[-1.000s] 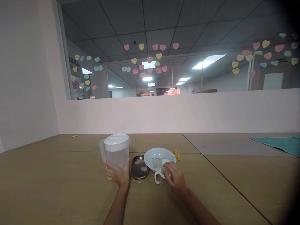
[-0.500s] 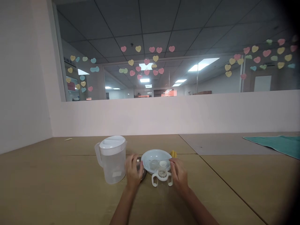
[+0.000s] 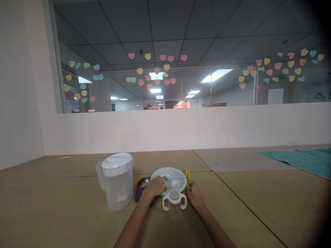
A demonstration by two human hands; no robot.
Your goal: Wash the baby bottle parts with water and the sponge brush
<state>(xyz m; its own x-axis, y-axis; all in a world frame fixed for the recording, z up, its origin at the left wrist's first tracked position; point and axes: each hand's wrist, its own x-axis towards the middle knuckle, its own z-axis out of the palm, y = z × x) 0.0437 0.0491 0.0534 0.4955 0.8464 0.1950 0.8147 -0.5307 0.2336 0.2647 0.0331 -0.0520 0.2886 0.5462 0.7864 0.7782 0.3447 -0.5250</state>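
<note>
The left hand (image 3: 155,187) has moved onto the white plate (image 3: 176,172), open; the empty right hand (image 3: 196,197) sits beside the two-handled cup (image 3: 174,201).

White partition wall (image 3: 181,131) under glass window (image 3: 227,93) w/ pastel paper hearts (image 3: 157,70), fluorescent ceiling lights (image 3: 216,75) beyond.

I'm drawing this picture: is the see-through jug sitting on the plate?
No, the clear plastic jug with a white lid stands on the tan tabletop, left of the round white plate.
</note>
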